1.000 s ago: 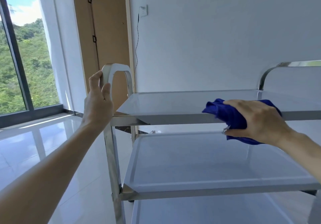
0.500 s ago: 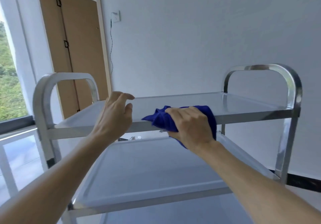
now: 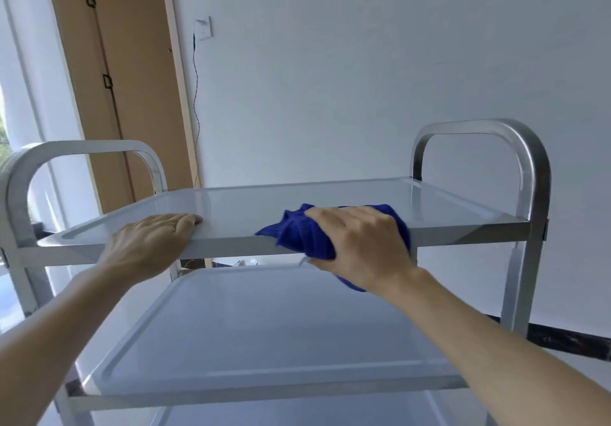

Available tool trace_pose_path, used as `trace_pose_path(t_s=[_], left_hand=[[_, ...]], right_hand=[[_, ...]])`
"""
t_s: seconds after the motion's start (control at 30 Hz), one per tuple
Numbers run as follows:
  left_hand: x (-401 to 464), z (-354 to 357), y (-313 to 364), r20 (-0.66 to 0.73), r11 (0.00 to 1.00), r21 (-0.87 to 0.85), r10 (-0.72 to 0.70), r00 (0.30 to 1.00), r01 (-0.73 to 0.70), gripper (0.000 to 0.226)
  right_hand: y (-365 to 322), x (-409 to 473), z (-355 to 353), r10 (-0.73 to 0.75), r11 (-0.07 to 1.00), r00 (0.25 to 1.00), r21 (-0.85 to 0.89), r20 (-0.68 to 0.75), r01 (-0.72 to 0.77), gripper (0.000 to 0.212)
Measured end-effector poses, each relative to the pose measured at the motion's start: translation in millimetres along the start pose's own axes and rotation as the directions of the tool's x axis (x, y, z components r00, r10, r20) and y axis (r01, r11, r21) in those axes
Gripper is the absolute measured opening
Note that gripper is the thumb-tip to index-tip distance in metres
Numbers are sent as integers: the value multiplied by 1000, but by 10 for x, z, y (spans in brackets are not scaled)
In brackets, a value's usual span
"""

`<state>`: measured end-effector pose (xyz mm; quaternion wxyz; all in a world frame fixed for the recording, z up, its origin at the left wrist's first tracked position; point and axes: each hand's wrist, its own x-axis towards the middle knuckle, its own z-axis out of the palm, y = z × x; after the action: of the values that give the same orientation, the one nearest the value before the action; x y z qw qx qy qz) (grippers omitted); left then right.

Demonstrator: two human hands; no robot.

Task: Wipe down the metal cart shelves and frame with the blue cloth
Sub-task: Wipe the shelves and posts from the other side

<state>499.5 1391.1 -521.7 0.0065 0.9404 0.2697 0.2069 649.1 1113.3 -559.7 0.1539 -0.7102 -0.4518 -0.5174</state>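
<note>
A shiny metal cart fills the view, with a top shelf (image 3: 330, 199), a middle shelf (image 3: 264, 326) and part of a lower shelf at the bottom. Arched frame handles stand at the left (image 3: 20, 174) and right (image 3: 529, 161) ends. My right hand (image 3: 360, 247) grips a bunched blue cloth (image 3: 304, 237) over the front edge of the top shelf, thumb under the rim. My left hand (image 3: 148, 243) rests flat on the same front edge further left, fingers straight on the shelf surface.
A white wall stands close behind the cart. A wooden door (image 3: 132, 88) is at the back left, with a wall socket (image 3: 203, 28) and a hanging cable beside it. A bright window lies at the far left edge.
My left hand let go of the left frame handle, moved right and came down flat on the top shelf's front edge. The view swung right; the cloth stays on the front rim.
</note>
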Motion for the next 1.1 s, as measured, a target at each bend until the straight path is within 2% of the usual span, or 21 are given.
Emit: trace_pose_path(t_s=[0.13,0.23,0.37,0.47,0.53,0.63,0.77,0.83,0.93,1.03,1.1], left_hand=[[-13,15,31,-10,999,32,22,1000,-21,49],[-20,39,61,-40,996,67,59,997,-56,48],[-11,54,48,-80,990,113,90,993,-80,45],[-10,75,37,-94,975,190,135,986,-115,35],[-12,77,35,-90,965,221,161,983,-138,32],[-31,51,27,-85,970,212,140,987,-119,36],[-58,44,20,-52,968,221,136,989,-121,41],[-55,39,12,-57,977,193,108,993,-95,46],[-55,58,8,-87,992,121,57,995,-47,50],[-56,69,49,-93,994,108,43,995,-33,51],[-42,57,85,-72,989,142,60,996,-49,49]], right_hand=[[331,-227,-123,28,998,994,-47,-107,-33,43],[306,-262,-95,65,987,993,-139,-99,-79,51],[-128,-66,57,100,975,994,-196,-44,-107,55],[-642,182,223,112,974,994,-199,15,-107,58],[-960,316,333,94,978,994,-192,55,-82,57],[-1109,396,425,22,986,999,-167,36,-16,53],[-674,272,292,-75,994,997,-82,-35,72,47],[-299,101,152,-57,997,997,-55,-60,53,44],[390,-281,-149,-4,995,991,-103,-134,-10,37],[883,-528,-437,42,986,995,-158,-88,-56,42],[940,-559,-479,77,982,996,-170,-41,-83,49]])
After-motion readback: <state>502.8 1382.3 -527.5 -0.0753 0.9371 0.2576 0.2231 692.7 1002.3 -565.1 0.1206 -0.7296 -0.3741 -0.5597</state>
